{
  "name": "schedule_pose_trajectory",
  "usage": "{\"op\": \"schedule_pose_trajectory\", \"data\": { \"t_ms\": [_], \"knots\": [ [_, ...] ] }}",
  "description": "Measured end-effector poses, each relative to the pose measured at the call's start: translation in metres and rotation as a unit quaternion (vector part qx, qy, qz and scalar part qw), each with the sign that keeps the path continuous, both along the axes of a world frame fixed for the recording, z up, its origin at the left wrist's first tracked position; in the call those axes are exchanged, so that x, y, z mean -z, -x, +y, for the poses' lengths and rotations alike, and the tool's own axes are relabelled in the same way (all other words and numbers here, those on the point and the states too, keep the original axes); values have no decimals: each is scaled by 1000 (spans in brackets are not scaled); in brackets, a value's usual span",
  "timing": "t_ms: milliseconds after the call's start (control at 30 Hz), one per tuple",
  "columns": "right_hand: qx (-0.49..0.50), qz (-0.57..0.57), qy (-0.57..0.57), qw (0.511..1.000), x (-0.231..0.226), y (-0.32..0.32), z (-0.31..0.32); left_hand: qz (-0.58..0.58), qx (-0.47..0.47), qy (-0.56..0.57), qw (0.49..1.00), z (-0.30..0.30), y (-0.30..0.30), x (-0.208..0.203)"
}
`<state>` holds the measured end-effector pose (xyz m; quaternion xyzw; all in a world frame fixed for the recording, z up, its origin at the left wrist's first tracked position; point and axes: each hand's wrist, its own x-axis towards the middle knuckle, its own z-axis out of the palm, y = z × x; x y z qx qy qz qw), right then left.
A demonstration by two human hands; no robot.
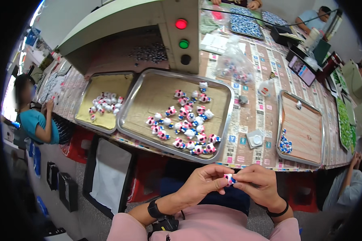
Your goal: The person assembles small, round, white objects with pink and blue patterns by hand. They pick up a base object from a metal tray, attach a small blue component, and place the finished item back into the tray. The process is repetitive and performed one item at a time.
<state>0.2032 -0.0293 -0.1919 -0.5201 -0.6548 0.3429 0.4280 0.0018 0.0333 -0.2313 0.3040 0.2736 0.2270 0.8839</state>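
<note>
Fingertip grip closed, the left hand point(200, 184) and right hand point(262, 184) pinch a small white-headed figurine point(229, 179) off the tabletop's point(245, 120) near edge; any slackening could drop it.

1 red light point(181, 24) — 1 phone point(301, 70)

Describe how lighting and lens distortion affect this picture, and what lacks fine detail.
Head view: fisheye distortion bows the table along its front edge; a bright patch at far left burns out; the cream housing is shadowed inside; the large tray glints along its rim; the figurine between left hand and right hand shows little fine detail.
</note>
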Motion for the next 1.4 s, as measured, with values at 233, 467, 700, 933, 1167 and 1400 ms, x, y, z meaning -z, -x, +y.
{"op": "schedule_pose_trajectory", "data": {
  "t_ms": [233, 467, 700, 933, 1167, 1400],
  "knots": [
    [91, 25, 13, 995, 3, -6, -1, 224, -215, -341, 887, 66, 66, -23],
    [141, -8, 6, 990, 26, -22, -17, 513, -205, -574, 605, 129, 142, -1],
    [267, -101, 1, 958, 16, -67, -23, 466, -350, -575, 575, 113, 126, 6],
    [325, -229, -11, 918, 30, -147, -3, 39, -95, -64, 993, 23, 35, -6],
    [253, -292, 40, 922, 50, -171, 36, -53, 111, 109, 986, -7, -22, -1],
    [306, -166, 41, 937, 40, -159, 28, -89, 20, 184, 979, -8, -27, 13]
  ]
}}
